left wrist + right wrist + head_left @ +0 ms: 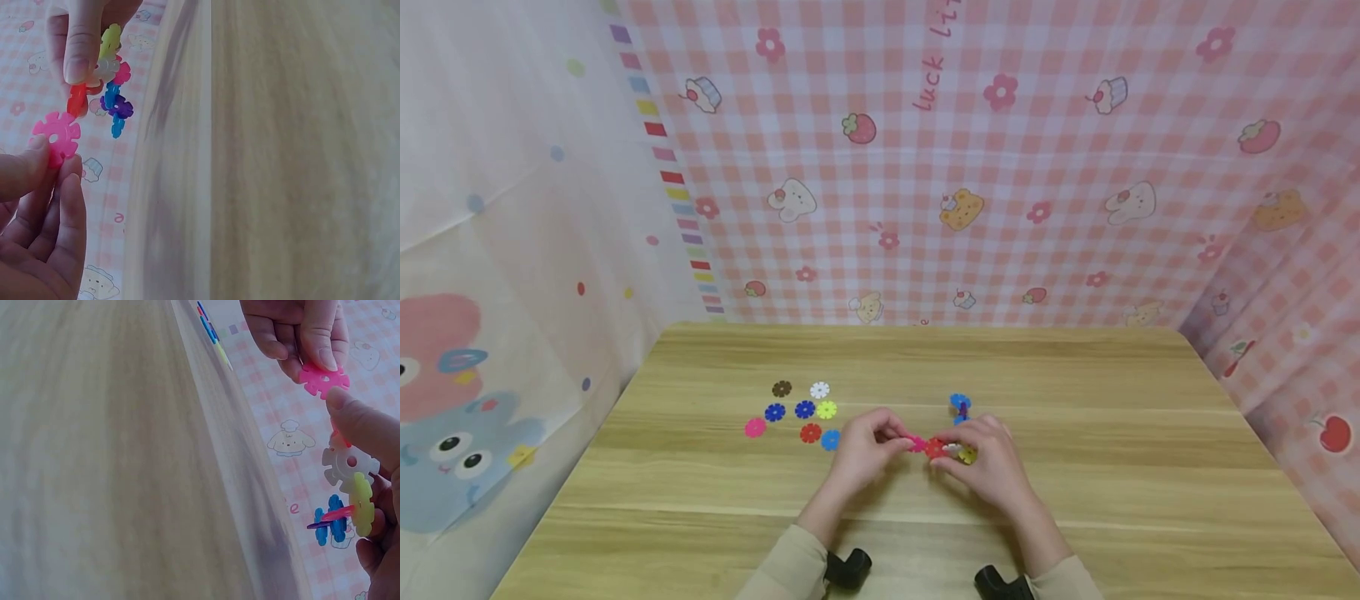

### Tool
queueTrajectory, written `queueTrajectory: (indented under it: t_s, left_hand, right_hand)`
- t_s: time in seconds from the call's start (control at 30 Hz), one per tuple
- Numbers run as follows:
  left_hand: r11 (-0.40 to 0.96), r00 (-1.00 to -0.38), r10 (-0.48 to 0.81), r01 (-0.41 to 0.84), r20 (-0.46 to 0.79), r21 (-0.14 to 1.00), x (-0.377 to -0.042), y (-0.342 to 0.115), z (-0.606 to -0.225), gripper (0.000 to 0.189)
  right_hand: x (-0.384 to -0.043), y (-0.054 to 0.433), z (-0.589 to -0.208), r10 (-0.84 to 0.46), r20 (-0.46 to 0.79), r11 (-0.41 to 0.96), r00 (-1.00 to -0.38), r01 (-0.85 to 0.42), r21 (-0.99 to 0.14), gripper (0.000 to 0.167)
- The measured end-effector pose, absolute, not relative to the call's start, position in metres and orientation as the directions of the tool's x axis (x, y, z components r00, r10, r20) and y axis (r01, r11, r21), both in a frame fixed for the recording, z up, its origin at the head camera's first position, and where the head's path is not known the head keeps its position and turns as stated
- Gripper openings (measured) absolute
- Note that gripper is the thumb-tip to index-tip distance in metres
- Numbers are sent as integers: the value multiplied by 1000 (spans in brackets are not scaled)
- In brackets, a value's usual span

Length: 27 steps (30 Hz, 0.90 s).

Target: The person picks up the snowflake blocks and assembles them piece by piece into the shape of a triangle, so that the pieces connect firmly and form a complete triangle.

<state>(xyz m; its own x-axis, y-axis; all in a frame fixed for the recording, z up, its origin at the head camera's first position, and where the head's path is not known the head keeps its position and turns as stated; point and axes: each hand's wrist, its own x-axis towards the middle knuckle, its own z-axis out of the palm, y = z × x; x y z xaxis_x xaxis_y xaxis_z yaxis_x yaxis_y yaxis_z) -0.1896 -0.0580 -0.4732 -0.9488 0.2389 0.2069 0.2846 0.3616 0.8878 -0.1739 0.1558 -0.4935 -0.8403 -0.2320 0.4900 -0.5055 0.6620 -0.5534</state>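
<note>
My left hand [867, 448] pinches a pink notched disc [57, 139] between thumb and fingers. Its edge meets a red disc [77, 100] held by my right hand [988, 458]; whether their slots are locked together, I cannot tell. From the red disc runs a chain of joined discs: a white disc [350, 464], a yellow disc [362, 505], a pink one, blue ones [337, 517] and a purple disc [121, 107]. In the head view, fingers partly cover this chain, and a blue disc [959, 402] shows at its far end.
Left of my hands, loose discs lie flat on the wooden table [700, 492]: brown [782, 389], white [819, 390], yellow [826, 410], red [810, 433], pink [756, 427] and several blue ones [775, 412]. A pink checked cloth [925, 183] hangs behind the table.
</note>
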Motion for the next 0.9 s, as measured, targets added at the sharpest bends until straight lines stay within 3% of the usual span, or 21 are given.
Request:
queueTrajectory:
  t_s: [0.9]
  left_hand:
    - [384,-954,163,296,252,875,-182,-39,-476,13]
  right_hand:
    - [-175,158,-492,-210,514,656,-832,-509,-557,35]
